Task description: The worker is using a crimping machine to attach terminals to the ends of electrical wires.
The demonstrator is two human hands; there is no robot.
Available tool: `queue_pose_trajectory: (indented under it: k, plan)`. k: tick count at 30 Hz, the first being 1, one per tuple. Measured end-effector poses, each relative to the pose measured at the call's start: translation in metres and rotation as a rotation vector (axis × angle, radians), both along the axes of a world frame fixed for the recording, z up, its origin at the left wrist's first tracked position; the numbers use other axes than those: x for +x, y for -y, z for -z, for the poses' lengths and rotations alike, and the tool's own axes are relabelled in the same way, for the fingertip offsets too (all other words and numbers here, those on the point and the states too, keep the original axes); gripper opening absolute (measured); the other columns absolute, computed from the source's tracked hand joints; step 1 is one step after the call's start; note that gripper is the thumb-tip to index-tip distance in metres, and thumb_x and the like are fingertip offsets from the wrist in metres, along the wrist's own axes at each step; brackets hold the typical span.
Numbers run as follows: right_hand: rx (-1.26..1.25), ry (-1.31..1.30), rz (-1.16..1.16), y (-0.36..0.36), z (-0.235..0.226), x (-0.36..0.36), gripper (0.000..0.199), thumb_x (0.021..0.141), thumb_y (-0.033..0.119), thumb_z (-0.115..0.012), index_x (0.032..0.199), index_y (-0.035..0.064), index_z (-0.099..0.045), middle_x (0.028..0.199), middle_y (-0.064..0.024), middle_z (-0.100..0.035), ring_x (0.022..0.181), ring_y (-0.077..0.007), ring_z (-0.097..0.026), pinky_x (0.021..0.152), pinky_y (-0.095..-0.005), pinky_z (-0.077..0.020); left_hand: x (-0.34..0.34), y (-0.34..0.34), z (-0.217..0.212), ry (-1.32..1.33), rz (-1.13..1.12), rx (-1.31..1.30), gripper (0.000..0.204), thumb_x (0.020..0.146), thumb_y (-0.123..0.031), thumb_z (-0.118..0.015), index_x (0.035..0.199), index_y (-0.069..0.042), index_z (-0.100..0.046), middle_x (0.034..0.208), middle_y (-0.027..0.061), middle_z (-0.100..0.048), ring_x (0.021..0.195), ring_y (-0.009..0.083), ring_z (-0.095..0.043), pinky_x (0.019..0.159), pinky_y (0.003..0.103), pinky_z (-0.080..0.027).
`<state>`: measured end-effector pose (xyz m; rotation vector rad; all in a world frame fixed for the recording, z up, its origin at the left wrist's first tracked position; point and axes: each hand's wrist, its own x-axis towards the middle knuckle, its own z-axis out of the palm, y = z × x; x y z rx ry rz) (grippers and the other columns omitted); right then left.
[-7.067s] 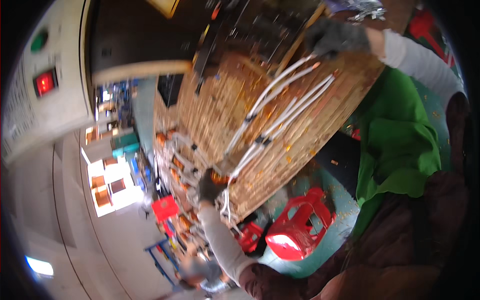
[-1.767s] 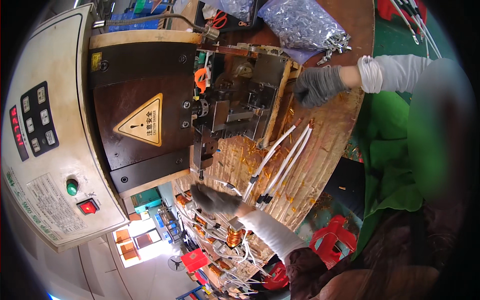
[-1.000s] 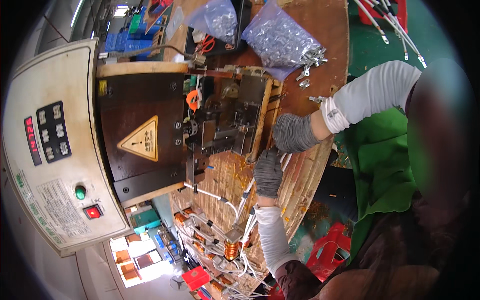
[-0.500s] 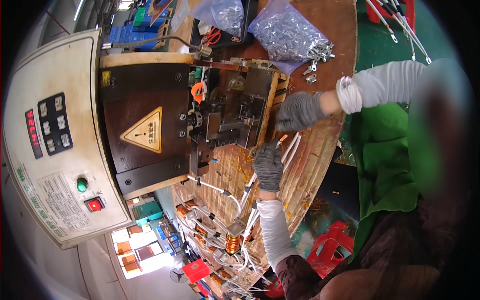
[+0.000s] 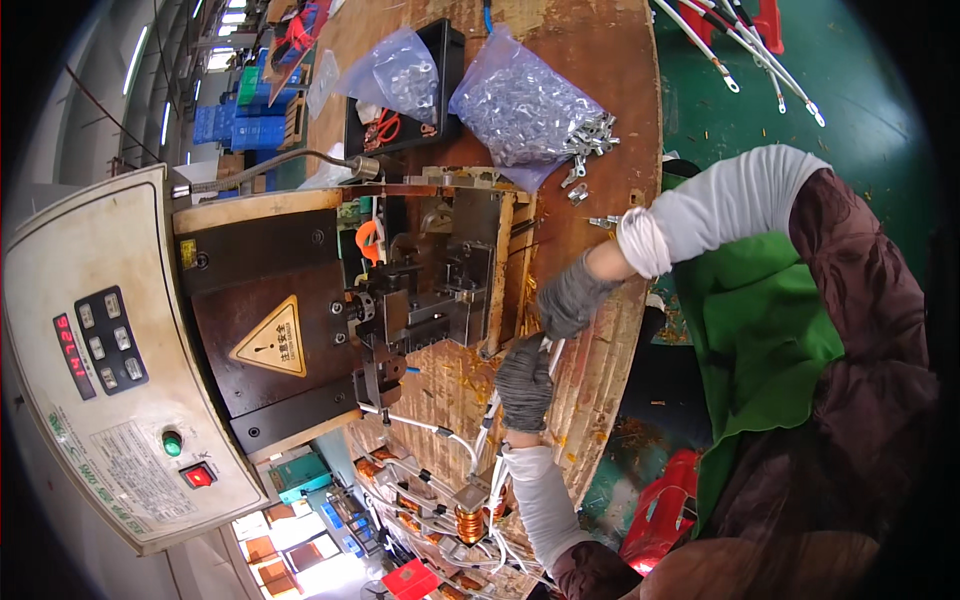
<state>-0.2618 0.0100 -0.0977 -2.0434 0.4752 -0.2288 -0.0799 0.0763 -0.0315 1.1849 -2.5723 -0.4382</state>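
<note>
My left hand (image 5: 524, 385), in a grey knit glove, is closed round white cables (image 5: 490, 415) that trail from below it along the bench. Just beyond it, almost touching, my right hand (image 5: 572, 297) wears the same kind of glove. Its fingers are pinched at the cable ends, and they hide what lies between them. A small pale bit shows in the gap between the two gloves. By my right wrist, silver cable lugs (image 5: 604, 221) lie on the wooden bench (image 5: 590, 370). Left of my hands stands a crimping machine with a dark metal head (image 5: 430, 300).
A clear bag of silver lugs (image 5: 520, 110) spills open at the far bench end. A second bag (image 5: 400, 75) lies in a black tray near red-handled scissors (image 5: 381, 130). Copper coils (image 5: 469, 525) with white leads crowd the bottom. More lugged cables (image 5: 745, 50) hang at upper right.
My right hand has come down to meet my left, and the bare copper cable end seen between them is now covered. The whole view has shifted, showing more of my right arm.
</note>
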Motion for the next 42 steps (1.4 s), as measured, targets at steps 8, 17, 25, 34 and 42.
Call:
queue_pose_trajectory:
  k: [8,17,25,34,42]
  plan:
    - [-0.465,-0.277,0.623,-0.016,-0.044,-0.116,0.022,0.080,0.026,-0.053,0.089,0.0081,-0.061,0.080,-0.0125,-0.059,0.075,-0.0292,-0.058,0.068,-0.0397,-0.0468,0.005,0.005,-0.021,-0.040,-0.120,0.018,0.021,0.078,-0.002,-0.053,0.097,-0.004,-0.063,0.085,0.0147,-0.062,0.079,0.0276,-0.061,0.071,0.034,-0.046]
    - [-0.664,-0.566,0.779,-0.042,-0.024,-0.119,0.030,0.075,0.026,-0.057,0.093,0.0023,-0.059,0.092,-0.0148,-0.054,0.090,-0.0289,-0.052,0.076,-0.0381,-0.0436,-0.015,0.016,-0.043,-0.054,-0.039,0.165,0.017,0.082,-0.008,-0.054,0.097,-0.004,-0.061,0.085,0.0157,-0.061,0.078,0.0315,-0.059,0.069,0.036,-0.046]
    - [-0.410,0.473,0.845,-0.019,-0.025,-0.124,0.013,0.078,0.012,-0.062,0.081,0.0027,-0.053,0.066,-0.0117,-0.052,0.059,-0.0221,-0.056,0.056,-0.0329,-0.0463,-0.021,0.011,-0.045,-0.032,-0.045,0.164,0.016,0.082,-0.007,-0.054,0.096,-0.005,-0.062,0.083,0.0137,-0.061,0.076,0.0287,-0.059,0.070,0.036,-0.046]
    - [0.860,0.849,0.570,-0.062,-0.021,-0.032,0.010,0.081,0.009,-0.065,0.085,0.0006,-0.062,0.069,-0.0047,-0.061,0.058,-0.0094,-0.057,0.053,-0.0224,-0.0484,-0.019,0.002,-0.049,-0.148,-0.233,0.083,0.013,0.084,-0.003,-0.052,0.092,0.000,-0.061,0.084,0.0109,-0.061,0.078,0.0178,-0.058,0.073,0.029,-0.046]
    - [1.029,0.938,0.619,-0.059,-0.033,-0.016,0.012,0.078,0.005,-0.066,0.089,0.0004,-0.065,0.074,-0.0044,-0.063,0.062,-0.0093,-0.058,0.055,-0.0219,-0.0489,-0.019,0.001,-0.048,-0.105,-0.222,-0.033,0.014,0.085,-0.007,-0.052,0.092,-0.001,-0.062,0.083,0.0118,-0.061,0.077,0.0209,-0.060,0.072,0.030,-0.046]
